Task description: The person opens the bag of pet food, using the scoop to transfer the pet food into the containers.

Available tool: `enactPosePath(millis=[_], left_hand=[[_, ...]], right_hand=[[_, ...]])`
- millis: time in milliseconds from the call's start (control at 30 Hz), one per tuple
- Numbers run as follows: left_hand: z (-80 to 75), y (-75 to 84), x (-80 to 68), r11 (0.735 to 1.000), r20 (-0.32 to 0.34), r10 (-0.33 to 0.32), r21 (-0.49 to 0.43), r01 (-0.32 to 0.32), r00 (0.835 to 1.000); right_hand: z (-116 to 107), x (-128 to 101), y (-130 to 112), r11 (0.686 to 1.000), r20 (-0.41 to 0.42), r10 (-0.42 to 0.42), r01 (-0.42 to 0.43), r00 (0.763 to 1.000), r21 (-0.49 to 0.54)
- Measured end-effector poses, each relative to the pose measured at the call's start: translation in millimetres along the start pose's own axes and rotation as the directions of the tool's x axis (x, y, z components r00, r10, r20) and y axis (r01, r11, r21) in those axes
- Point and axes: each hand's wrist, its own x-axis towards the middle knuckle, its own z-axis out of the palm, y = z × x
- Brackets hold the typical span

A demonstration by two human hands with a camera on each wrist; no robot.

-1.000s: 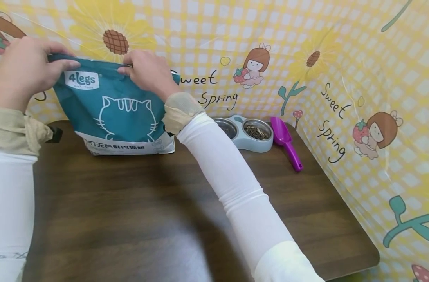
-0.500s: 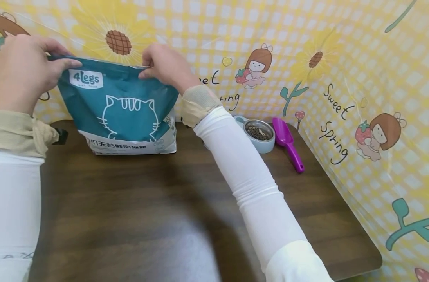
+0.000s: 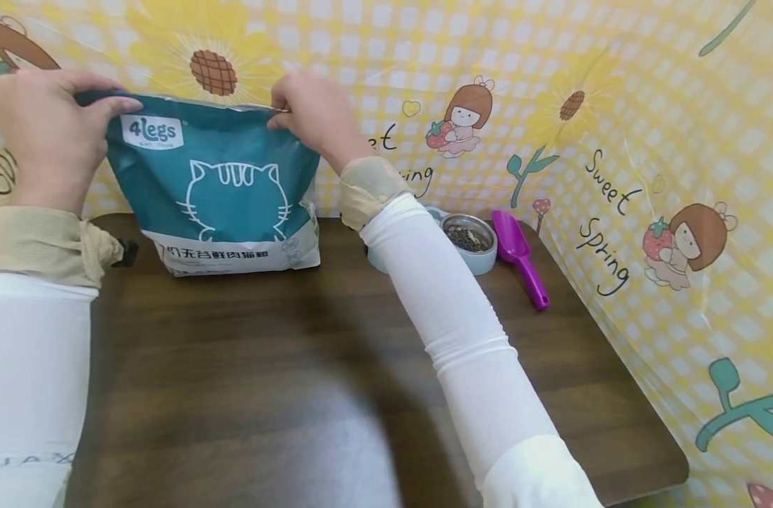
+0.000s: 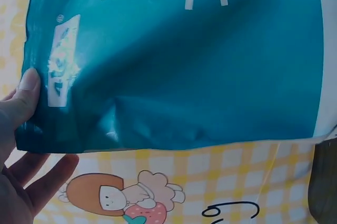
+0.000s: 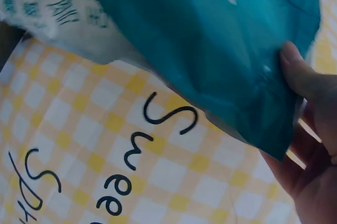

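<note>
Two hands pinch the teal bag's (image 3: 215,183) top corners, upper left: left hand (image 3: 46,134), right hand (image 3: 317,113). The right forearm hides half the feeding bowl (image 3: 472,243).

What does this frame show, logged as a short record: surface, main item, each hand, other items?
surface: dark wood table against a yellow checked cartoon backdrop
main item: teal cat food bag, upright on the table, cat outline on its front
left hand: pinches the bag's top left corner
right hand: pinches the top edge near the right corner
other items: double pet bowl with kibble in its visible cup, partly hidden by the right arm; purple scoop lying right of the bowl
</note>
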Motion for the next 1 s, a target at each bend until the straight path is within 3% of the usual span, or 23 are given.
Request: enactPosePath(millis=[200, 433, 667, 867, 1000], left_hand=[[6.1, -1.5, 5.3, 0.994, -0.001, -0.094, 0.047, 0.094, 0.996], [2.7, -0.3, 1.5, 0.997, 0.032, -0.038, 0.072, 0.035, 0.999], [-8.0, -1.9, 6.0, 0.995, 0.105, -0.067, -0.072, 0.074, 0.992], [-10.4, 0.4, 12.6, 0.999, 0.141, -0.045, 0.002, 0.045, 0.989], [-7.0, -2.8, 16.1, 0.999, 0.147, -0.031, -0.008, 0.033, 0.989]], right_hand=[[-7.7, -7.9, 4.3, 0.996, 0.028, -0.040, 0.038, 0.999, 0.077], [1.0, -8.5, 14.0, 0.997, -0.023, -0.041, 0.042, 0.999, 0.058], [-1.4, -8.9, 20.7, 0.988, 0.006, -0.061, 0.060, 0.998, 0.139], [-3.6, -9.2, 19.0, 0.992, 0.023, -0.030, 0.027, 0.999, 0.122], [-3.8, -9.4, 15.6, 0.995, 0.041, 0.013, -0.017, 0.999, 0.100]])
